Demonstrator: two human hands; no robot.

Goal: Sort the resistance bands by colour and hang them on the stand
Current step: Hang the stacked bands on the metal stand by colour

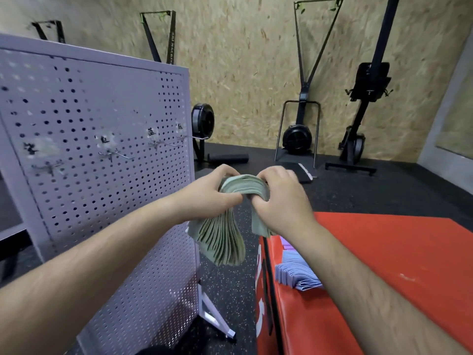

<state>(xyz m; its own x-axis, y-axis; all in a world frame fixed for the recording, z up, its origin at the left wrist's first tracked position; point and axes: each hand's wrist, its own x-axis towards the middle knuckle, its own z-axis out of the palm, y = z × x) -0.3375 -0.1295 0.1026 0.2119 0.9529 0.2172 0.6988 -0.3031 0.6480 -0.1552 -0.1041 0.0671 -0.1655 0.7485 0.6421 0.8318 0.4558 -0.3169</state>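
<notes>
A thick bundle of green resistance bands (222, 239) is folded over between both hands in the middle of the view, its ends hanging down in two fans. My left hand (207, 194) grips the left side of the fold and my right hand (279, 198) grips the right side. The stand is a pale purple pegboard (107, 190) on the left, with several bare metal hooks (163, 144) under small handwritten labels. The bundle is held to the right of the board's edge, below the rightmost hook (197, 137). A pile of blue-purple bands (297, 274) lies on the red box.
A red padded box (384, 265) fills the lower right, close to my right forearm. The pegboard's white foot (217, 321) juts out over the black speckled floor. Ski and rowing machines (299, 134) stand along the chipboard wall behind.
</notes>
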